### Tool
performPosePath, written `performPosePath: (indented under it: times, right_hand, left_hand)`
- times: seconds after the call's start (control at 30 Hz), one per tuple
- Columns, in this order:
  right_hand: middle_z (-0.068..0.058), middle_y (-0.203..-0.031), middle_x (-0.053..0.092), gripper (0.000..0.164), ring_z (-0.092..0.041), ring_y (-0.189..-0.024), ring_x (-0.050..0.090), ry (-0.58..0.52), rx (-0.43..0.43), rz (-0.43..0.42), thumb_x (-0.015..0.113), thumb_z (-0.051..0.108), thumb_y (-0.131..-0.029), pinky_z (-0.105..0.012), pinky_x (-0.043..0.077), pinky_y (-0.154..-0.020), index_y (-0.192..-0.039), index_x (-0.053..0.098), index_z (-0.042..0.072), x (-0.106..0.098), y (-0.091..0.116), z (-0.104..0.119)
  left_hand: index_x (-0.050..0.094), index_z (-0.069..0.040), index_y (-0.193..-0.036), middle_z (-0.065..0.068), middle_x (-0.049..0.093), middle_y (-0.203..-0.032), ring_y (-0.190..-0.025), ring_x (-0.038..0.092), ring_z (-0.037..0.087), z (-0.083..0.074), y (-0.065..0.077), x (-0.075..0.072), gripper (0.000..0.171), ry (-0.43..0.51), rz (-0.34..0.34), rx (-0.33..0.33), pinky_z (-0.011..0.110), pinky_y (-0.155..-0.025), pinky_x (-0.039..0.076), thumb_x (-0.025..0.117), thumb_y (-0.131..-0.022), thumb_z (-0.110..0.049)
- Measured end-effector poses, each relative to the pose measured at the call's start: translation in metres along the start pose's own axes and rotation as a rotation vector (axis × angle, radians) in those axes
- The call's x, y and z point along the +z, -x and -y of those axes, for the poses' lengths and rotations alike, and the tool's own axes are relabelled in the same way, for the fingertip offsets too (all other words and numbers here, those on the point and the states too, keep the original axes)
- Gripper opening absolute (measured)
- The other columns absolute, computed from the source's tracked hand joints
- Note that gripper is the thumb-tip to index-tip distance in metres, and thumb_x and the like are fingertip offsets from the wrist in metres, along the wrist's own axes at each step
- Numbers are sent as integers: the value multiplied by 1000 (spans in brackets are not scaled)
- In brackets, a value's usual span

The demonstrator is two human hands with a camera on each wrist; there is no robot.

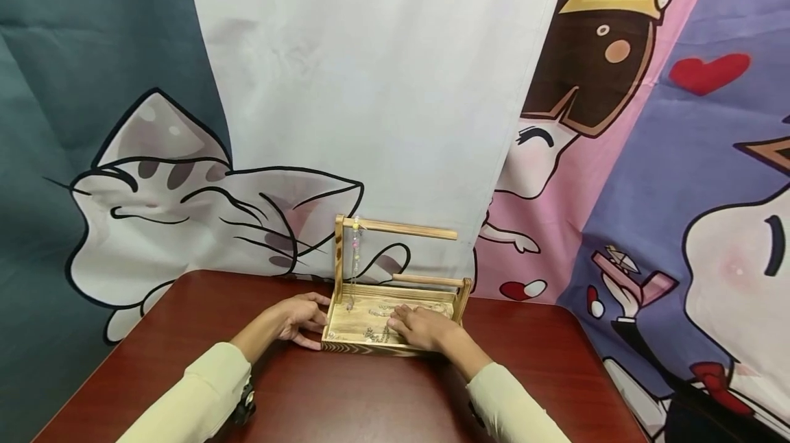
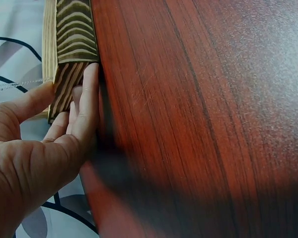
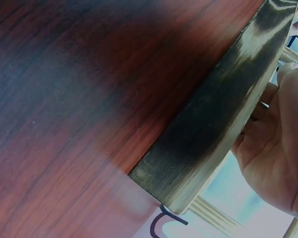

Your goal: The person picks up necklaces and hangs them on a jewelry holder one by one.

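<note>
A wooden jewelry stand [image 1: 395,347] with a shallow tray base sits on the table, a beaded necklace [image 1: 355,258] hanging from the left end of its upper bar. My left hand [image 1: 302,319] holds the tray's left end. In the left wrist view, the thumb [image 2: 37,99] lies at the rim and the other fingers lie along the end wall. My right hand [image 1: 422,328] reaches over the front wall into the tray, its fingertips at thin silvery chains [image 1: 376,334]. Whether it pinches one is hidden, in the right wrist view too.
The upper bar [image 1: 407,229] reaches right from the left post. A lower bar [image 1: 426,280] runs left from the short right post. The stand rests toward the far edge of a reddish-brown table [image 1: 345,395]. A printed cloth [image 1: 382,86] hangs behind.
</note>
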State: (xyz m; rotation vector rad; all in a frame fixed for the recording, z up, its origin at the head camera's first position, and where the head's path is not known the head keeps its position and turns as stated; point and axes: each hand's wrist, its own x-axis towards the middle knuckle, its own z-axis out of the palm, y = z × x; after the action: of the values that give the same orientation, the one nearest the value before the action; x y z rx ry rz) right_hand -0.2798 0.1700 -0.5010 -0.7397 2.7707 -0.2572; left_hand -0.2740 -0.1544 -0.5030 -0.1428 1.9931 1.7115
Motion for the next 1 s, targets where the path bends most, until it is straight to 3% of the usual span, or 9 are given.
performPosePath:
  times: [0.7,0.8,0.9,1.0]
  right_hand:
    - [-15,-176,50,69,-41,-160,53,-14,-24,-20,36,56,-121,-56,43,-135,-167,53,8,6,2,1]
    - [-18,-168,59,64,-43,-153,59,-21,-79,-80,41,51,-121,-57,48,-131,-161,62,6,8,1,-2]
    - [-17,-144,76,48,-39,-133,74,-27,-165,-152,49,39,-121,-55,60,-118,-140,76,5,9,-1,-5]
    - [-10,-124,83,30,-30,-118,79,-47,-217,-204,59,27,-117,-51,65,-107,-127,80,8,7,-2,-7]
  left_hand:
    - [40,0,-157,26,70,-130,-109,72,30,7,3,0,62,9,-6,-8,54,-86,72,60,-99,9]
    - [40,0,-157,25,69,-129,-109,72,30,6,4,1,62,11,-7,-9,54,-86,72,59,-99,9]
    - [40,0,-158,25,69,-129,-109,72,30,4,4,3,64,15,-15,-7,54,-85,72,59,-98,9]
    - [40,1,-158,26,69,-129,-108,72,30,3,5,4,64,16,-17,-6,54,-84,73,59,-98,10]
